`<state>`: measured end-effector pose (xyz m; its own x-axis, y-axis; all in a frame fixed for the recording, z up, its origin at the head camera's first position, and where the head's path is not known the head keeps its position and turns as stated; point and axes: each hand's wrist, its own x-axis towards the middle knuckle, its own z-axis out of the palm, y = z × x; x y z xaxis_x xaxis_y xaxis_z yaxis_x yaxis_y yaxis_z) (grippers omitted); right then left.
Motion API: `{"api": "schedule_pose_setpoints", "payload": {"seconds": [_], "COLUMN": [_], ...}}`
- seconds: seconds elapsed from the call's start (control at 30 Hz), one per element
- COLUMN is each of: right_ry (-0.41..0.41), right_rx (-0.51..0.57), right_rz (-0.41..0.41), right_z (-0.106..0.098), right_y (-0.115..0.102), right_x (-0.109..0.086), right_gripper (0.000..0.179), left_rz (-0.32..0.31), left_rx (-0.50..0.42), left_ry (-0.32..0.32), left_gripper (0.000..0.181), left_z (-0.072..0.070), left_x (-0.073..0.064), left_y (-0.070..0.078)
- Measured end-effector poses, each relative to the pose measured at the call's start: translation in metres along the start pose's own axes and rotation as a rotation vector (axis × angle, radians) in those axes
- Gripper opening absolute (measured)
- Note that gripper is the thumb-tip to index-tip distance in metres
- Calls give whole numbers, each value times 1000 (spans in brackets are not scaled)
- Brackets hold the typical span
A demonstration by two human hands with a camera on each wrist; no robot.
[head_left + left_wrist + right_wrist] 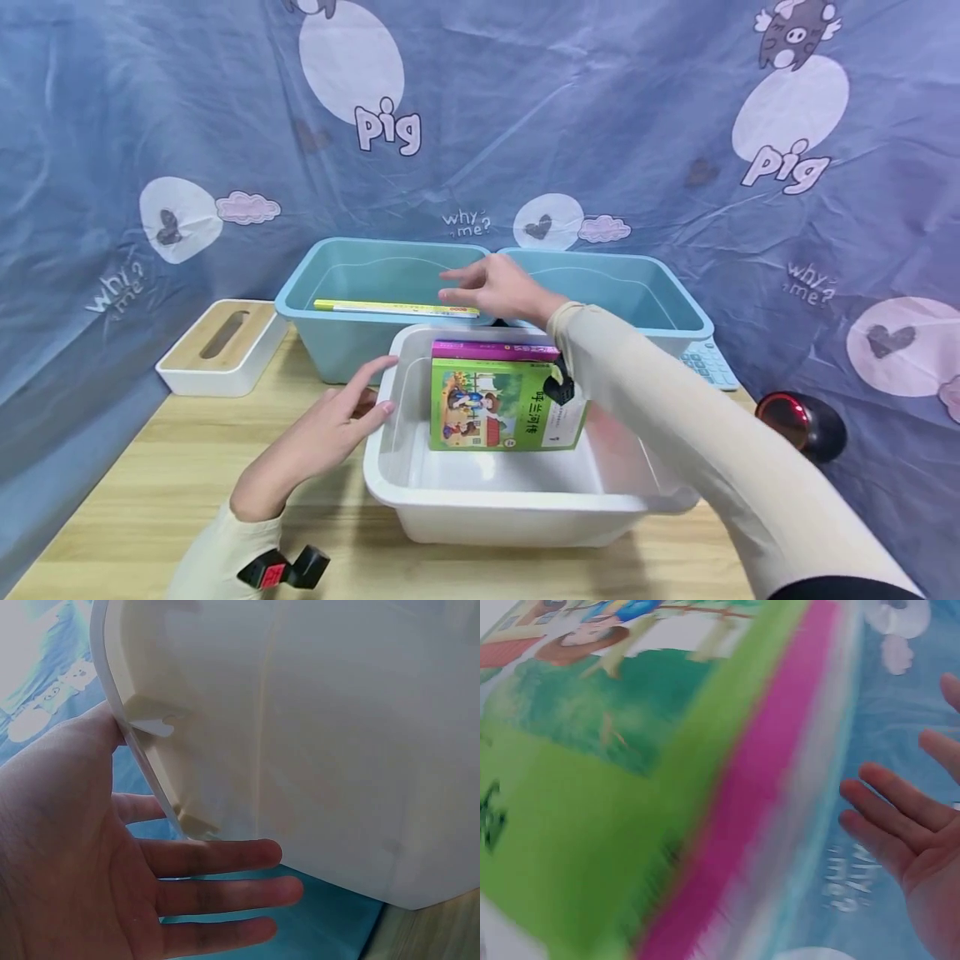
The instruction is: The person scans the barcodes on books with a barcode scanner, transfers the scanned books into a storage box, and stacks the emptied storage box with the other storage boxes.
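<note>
A green book (570,847) fills the left side, close up and blurred, its cover tilted. The cover illustration (607,690) shows a figure in a brown hat and blue clothes above dark green foliage. Beside it, a magenta book spine (750,757) slants from upper right to lower left, followed by a pale blurred band and a thin turquoise edge. At the right border is the right hand (926,851), its fingers extended, before a blue cloth (889,712) with white lettering (851,877).
</note>
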<state>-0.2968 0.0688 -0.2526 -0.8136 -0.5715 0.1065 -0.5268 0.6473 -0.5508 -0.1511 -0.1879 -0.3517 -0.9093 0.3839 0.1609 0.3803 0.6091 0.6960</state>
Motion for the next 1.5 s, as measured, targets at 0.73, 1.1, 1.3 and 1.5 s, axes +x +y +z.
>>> {"api": "schedule_pose_setpoints", "payload": {"seconds": [0.73, 1.1, 1.3, 1.5], "right_ry": [-62, 135, 176, 98], "right_rx": [-59, -299, -408, -439], "right_rz": [-44, -113, -155, -215], "right_z": [-30, -7, -2, -1], "right_y": [61, 70, 76, 79], "right_x": [-154, -157, -160, -164], "right_gripper": [55, 43, 46, 52], "left_rz": [12, 40, 37, 34], "left_rx": [1, 16, 17, 9], "left_ry": [57, 63, 46, 28], "left_gripper": [53, 53, 54, 55], "left_z": [-6, 1, 5, 7], "left_x": [-15, -11, -5, 0], "left_y": [-13, -10, -5, -1]}}
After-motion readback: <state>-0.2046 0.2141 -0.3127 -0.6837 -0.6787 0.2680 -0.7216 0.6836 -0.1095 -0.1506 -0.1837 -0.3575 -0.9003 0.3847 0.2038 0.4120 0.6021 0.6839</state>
